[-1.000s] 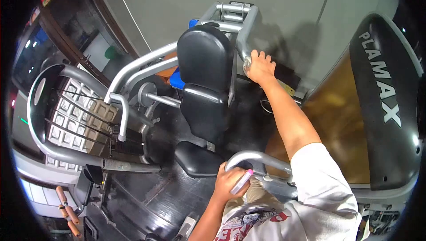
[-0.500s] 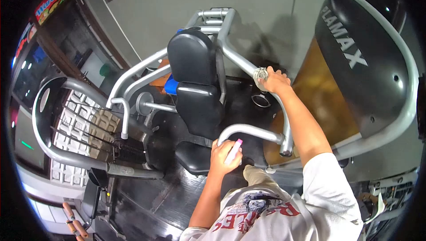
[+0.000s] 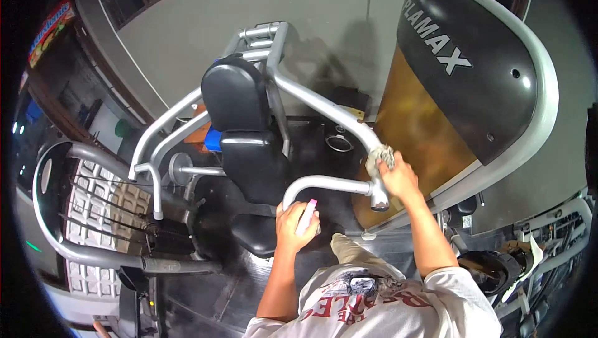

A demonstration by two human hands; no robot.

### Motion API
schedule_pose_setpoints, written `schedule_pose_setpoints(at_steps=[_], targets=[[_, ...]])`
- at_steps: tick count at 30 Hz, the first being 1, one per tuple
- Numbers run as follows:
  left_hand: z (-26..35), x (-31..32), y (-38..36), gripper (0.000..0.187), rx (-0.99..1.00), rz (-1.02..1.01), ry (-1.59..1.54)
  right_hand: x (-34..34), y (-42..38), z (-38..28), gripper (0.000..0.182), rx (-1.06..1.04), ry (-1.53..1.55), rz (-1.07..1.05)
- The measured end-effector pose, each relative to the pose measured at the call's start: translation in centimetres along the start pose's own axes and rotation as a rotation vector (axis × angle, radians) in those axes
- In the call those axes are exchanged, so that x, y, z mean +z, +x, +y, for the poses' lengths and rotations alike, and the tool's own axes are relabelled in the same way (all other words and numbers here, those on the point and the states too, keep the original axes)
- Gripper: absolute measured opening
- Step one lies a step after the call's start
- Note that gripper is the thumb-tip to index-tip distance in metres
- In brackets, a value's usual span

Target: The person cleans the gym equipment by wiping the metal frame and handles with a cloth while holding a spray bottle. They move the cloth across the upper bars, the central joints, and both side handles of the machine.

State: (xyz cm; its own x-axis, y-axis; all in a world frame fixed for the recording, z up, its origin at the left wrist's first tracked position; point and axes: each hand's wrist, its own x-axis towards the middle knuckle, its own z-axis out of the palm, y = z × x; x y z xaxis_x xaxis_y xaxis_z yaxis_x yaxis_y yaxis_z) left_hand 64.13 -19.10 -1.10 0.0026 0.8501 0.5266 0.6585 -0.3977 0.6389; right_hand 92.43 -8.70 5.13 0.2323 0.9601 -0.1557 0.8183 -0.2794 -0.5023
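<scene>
My right hand (image 3: 397,176) presses a crumpled light cloth (image 3: 380,157) against the silver tube (image 3: 330,112) of a gym machine, near the tube's lower bend. Lower down, my left hand (image 3: 295,226) is closed around a white bottle (image 3: 306,218) with a pink top. That hand is beside the end of the curved silver handle (image 3: 330,182); whether it also grips the handle I cannot tell. Behind the handle stand the machine's black backrest (image 3: 233,92) and black seat (image 3: 254,234).
At the right rises a large dark and gold machine cover (image 3: 470,58) lettered PLAMAX. A grey frame with a weight stack (image 3: 168,235) is at the left. A black helmet-like object (image 3: 492,269) lies at the lower right. Behind is a grey wall (image 3: 311,2).
My right hand and the cloth have moved down along the silver tube towards its lower end. My left hand still holds the bottle by the handle. The view has shifted to the right.
</scene>
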Motion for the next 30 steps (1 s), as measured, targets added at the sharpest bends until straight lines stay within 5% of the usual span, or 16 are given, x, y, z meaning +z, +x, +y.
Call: schedule_pose_setpoints(at_steps=[8,12,13,14,17,24,30], targets=[[-0.2,-0.5,0.3,0.017,-0.019,0.026,-0.165,0.7,-1.0,1.6,0.053,0.062,0.093,-0.043],[1.4,-1.8,1.9,0.016,-0.130,0.039,-0.270,1.4,0.6,-0.1,0.045,-0.105,0.019,0.121],[2.0,-2.4,2.9,0.022,-0.198,0.065,-0.467,1.4,1.2,-0.8,0.043,-0.126,-0.018,0.126],[3.4,-3.3,3.1,0.034,-0.493,0.081,-0.700,1.4,2.0,-1.5,0.044,-0.133,-0.045,0.131],[3.7,-4.4,6.7,0.038,-0.115,0.229,-0.859,2.0,4.7,-3.2,0.044,-0.187,-0.075,0.174],[3.3,-1.8,13.4,0.047,-0.044,0.495,-1.087,3.2,12.4,-9.0,0.041,-0.250,-0.103,0.094],[1.1,2.8,15.9,0.057,0.010,0.488,-0.999,5.2,17.5,-15.4,0.041,-0.388,-0.190,-0.003]])
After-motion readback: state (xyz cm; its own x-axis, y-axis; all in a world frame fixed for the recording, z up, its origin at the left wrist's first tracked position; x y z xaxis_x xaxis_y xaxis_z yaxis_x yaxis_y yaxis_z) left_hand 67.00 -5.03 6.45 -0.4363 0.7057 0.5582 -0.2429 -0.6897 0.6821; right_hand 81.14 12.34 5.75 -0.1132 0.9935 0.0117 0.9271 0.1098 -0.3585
